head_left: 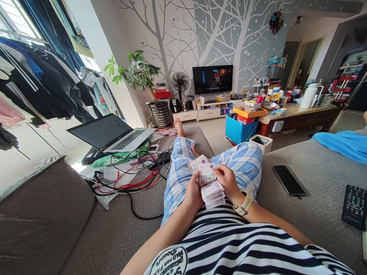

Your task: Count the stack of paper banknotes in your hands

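Note:
Over my lap, both hands are at a bundle of banknotes [212,191]. My left hand [193,191] is closed round the left side of the bundle, its thumb on top. A note with a green "5" [207,176] faces up, and my right hand [226,179] pinches its upper right corner between thumb and fingers. More notes fan out at the upper left, and several folded ends hang below toward my striped shirt. A pale watch sits on my right wrist. Part of the bundle is hidden behind my fingers.
To the left, a laptop [114,133] rests on a green cushion beside tangled cables [143,172] and a white power adapter. On the sofa at right lie a black phone [288,180] and a remote control [354,206]. A waste bin [261,143] stands beyond my knees.

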### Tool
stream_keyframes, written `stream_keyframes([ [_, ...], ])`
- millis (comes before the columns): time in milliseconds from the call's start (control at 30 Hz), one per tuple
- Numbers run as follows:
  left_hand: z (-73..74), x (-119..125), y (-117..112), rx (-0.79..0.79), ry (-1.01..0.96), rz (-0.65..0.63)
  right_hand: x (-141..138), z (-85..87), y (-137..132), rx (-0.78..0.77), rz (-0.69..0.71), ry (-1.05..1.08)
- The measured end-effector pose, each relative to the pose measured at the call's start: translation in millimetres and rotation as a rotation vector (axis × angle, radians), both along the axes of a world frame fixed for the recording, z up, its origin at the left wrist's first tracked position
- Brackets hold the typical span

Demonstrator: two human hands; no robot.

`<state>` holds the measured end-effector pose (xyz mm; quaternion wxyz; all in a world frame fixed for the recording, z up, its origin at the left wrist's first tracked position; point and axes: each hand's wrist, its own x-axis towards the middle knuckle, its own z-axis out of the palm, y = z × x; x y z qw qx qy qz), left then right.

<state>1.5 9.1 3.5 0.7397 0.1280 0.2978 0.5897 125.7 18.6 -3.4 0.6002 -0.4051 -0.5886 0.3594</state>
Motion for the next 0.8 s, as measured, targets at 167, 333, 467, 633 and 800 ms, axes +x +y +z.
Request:
stream_keyframes([
  [167,4.4,1.1,-2.1,0.021,0.005,0.011,-0.6,4.2,-4.8,0.019,0.028,0.02],
  [333,8.7,1.8,-4.7,0.024,0.017,-0.018,-1.4,7.6,-8.4,0.023,0.084,0.047],
  [467,9.8,1.9,-5.8,0.018,0.021,-0.013,-1.7,7.2,-7.7,0.008,0.095,0.063],
  [633,8.6,1.6,-5.1,0.023,0.025,-0.025,-2.0,6.9,-7.1,0.002,0.101,0.074],
  [800,8.5,2.1,-4.7,0.028,0.029,-0.016,-2.1,8.4,-8.0,0.003,0.099,0.072],
])
